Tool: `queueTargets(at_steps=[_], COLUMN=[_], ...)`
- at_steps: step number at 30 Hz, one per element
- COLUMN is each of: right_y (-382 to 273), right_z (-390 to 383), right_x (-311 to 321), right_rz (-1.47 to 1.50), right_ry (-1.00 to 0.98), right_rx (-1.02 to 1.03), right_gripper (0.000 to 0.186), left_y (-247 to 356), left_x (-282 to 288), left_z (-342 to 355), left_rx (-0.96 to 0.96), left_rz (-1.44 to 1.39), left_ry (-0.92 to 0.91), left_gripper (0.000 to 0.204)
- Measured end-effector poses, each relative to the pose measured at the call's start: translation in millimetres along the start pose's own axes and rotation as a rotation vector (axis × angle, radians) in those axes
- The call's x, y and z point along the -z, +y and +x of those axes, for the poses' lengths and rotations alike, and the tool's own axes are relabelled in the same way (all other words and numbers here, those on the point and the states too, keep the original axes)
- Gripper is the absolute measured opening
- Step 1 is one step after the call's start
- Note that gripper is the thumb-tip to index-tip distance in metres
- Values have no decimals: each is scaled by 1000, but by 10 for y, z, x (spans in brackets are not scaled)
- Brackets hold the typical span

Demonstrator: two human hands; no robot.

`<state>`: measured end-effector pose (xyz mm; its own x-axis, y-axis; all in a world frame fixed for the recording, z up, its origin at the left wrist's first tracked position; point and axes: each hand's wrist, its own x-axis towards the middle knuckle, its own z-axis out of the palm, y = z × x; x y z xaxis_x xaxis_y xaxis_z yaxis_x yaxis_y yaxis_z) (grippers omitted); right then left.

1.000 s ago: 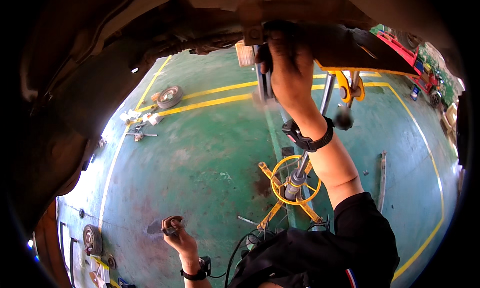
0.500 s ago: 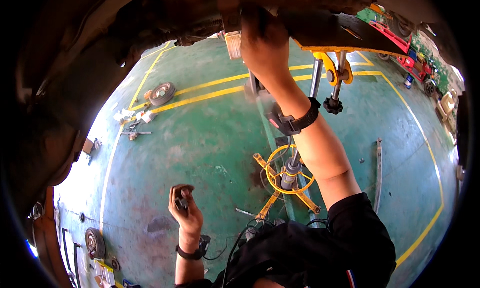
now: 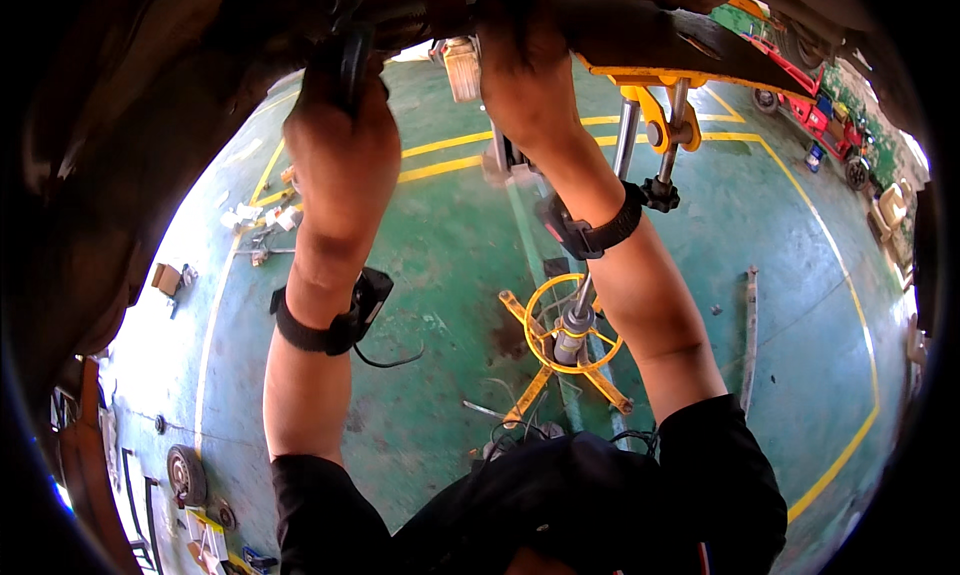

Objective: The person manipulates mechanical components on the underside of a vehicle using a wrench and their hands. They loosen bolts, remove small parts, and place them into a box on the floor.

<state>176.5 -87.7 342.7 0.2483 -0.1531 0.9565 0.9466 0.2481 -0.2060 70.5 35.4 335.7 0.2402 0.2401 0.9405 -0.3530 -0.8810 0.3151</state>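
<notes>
Overhead is the dark underside of a vehicle. My left hand is raised to it, closed round a dark, bar-like metal tool. The tool's upper end merges into the shadow, so its exact kind is unclear. My right hand is also up against the underside, a little to the right. Shadow hides its fingers and anything in them. Just right of that hand is a dark plate with a yellow edge, borne on a yellow and chrome jack stand head.
Below stands a yellow jack base with a ring and splayed legs. A long metal bar lies on the green floor at right. A wheel is at lower left, a small box at left, and a red cart at far right.
My left hand has risen from low in front of me to the underside, with the dark tool in it. My right hand stays nearly in place. The view has shifted slightly.
</notes>
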Motion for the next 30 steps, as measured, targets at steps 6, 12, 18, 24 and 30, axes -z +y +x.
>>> queueTargets(at_steps=[6,12,18,24,30], right_y=[51,142,323,379,-96], right_z=[15,3,18,34,46], right_x=[-19,-41,-166,-146,-36], right_rz=[-69,-87,-387,-439,-12], right_ry=[58,103,86,19,-9], right_rx=[206,262,323,167,-8], right_gripper=[13,10,7,7,15], left_y=[-16,218,62,32,39], left_x=[-157,-287,-341,-360,-276], left_z=[131,200,188,178,163], left_rx=[615,706,537,540,588], left_rz=[-466,-786,-786,-942,-908], left_ry=[-8,65,55,8,-42], left_gripper=[39,26,20,23,21])
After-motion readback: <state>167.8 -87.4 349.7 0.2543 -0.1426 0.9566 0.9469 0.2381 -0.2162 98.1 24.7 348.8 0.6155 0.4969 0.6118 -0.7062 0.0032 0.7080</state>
